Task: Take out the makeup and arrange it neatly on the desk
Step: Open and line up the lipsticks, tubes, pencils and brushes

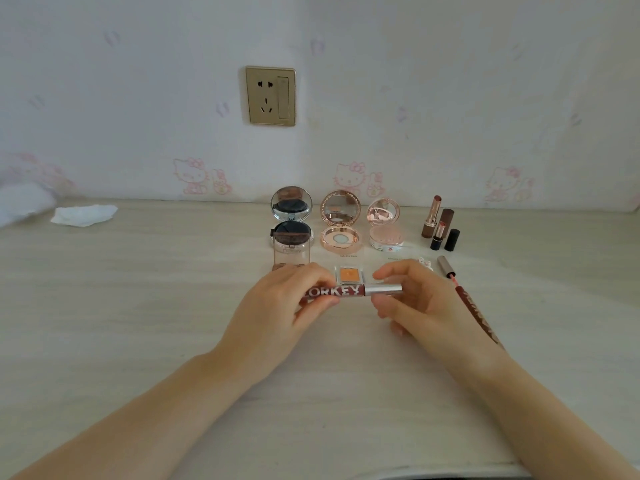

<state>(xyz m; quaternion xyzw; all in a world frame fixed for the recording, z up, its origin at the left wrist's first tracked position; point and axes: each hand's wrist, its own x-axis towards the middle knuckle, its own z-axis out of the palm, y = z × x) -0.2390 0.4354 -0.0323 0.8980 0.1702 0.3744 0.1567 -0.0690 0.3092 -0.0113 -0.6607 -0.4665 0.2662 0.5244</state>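
Lip gloss tube [349, 292] axis left-right; left hand [294, 299] grips body, right hand [412, 296] pinches silver cap.

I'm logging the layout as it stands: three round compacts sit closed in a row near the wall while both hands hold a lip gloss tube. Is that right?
Not quite. The three round compacts near the wall are open, lids raised and mirrors showing, not closed. The rest holds: the head view shows them in a row, and the left hand and right hand both hold the lip gloss tube.
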